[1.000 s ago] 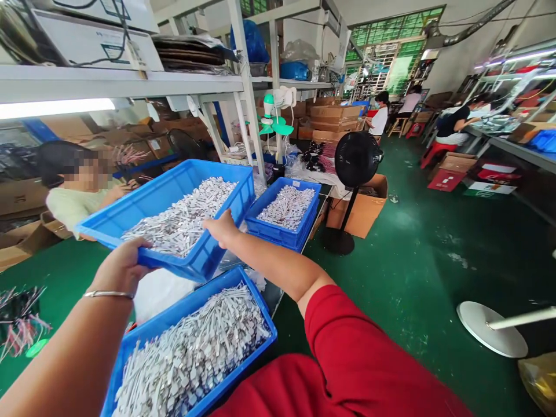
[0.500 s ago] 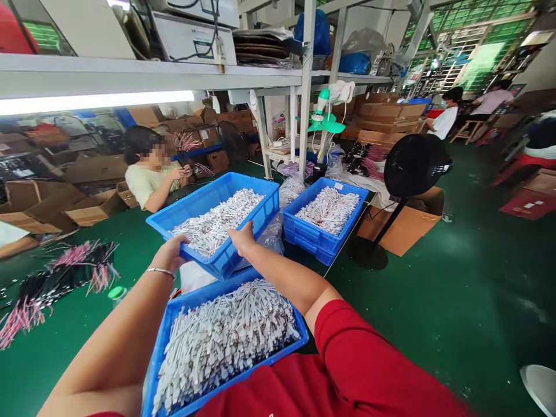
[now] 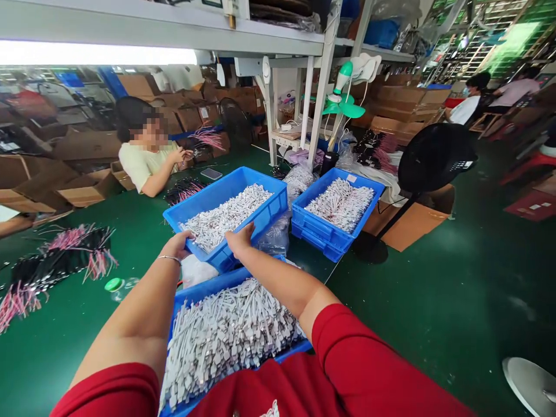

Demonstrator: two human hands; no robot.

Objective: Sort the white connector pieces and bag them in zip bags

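Pinching the walls of a blue bin of short white cables between thumb and fingers, with left hand and right hand on either side of its near corner. Held just beyond a fuller bin and left of stacked bins; cannot tell whether touching the counter.

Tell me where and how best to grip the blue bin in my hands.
Probably by the rim on two opposite sides, coming from outside: the blue bin is wide and open-topped, with loose white pieces piled inside and raised walls all round.
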